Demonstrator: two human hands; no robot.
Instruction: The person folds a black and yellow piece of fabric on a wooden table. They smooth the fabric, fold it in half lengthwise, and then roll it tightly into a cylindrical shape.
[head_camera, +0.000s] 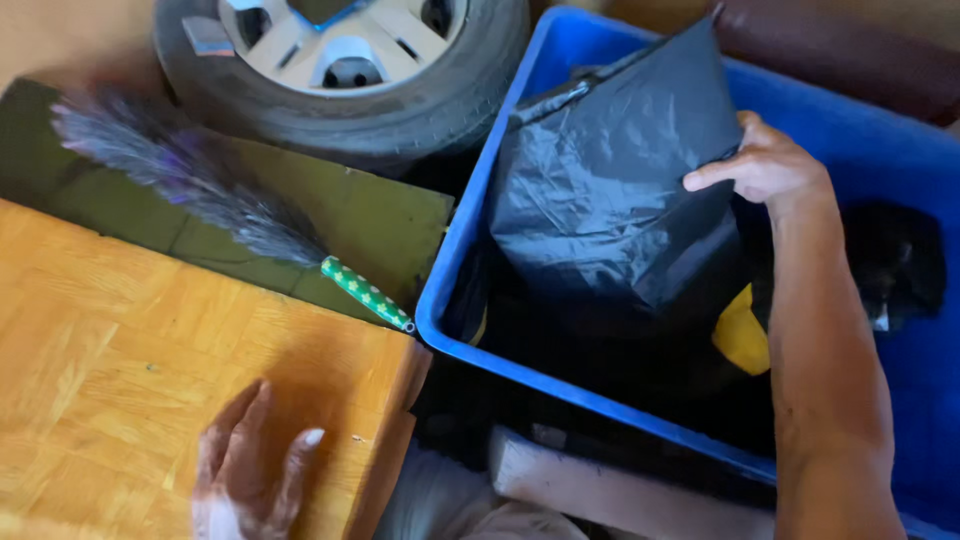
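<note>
My right hand reaches into a large blue plastic bin and grips the right edge of a black plastic bag, which stands up inside the bin. My left hand rests flat, fingers spread, on a light wooden board at the lower left and holds nothing. A yellow object shows in the bin below the bag, partly hidden by my right forearm.
A feather duster with a green dotted handle lies across a dark green board. A car tyre on a light rim lies behind it. A dark object sits in the bin's right side. A pale plank lies below the bin.
</note>
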